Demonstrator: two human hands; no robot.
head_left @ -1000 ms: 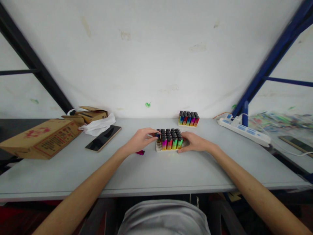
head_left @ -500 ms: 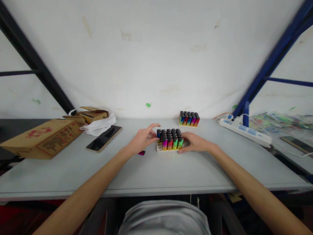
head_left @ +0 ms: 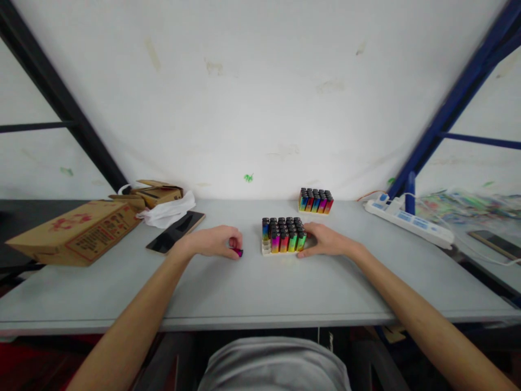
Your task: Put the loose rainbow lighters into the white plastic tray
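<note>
My left hand is closed at the fingertips around a purple-pink lighter low over the table; most of the lighter is hidden by the fingers. To its right stands a white tray holding several rows of upright lighters with black tops and bright rainbow bodies. Bare slots show at the tray's front left corner. My right hand grips the tray's right side, thumb at the front and fingers behind.
A second tray of lighters stands by the wall. On the left are a smartphone, a white plastic bag and cardboard boxes. A power strip lies at the right, beside a blue metal post.
My left hand has moved left, away from the tray's left side, and has closed on the loose lighter on the table. My right hand stays at the tray.
</note>
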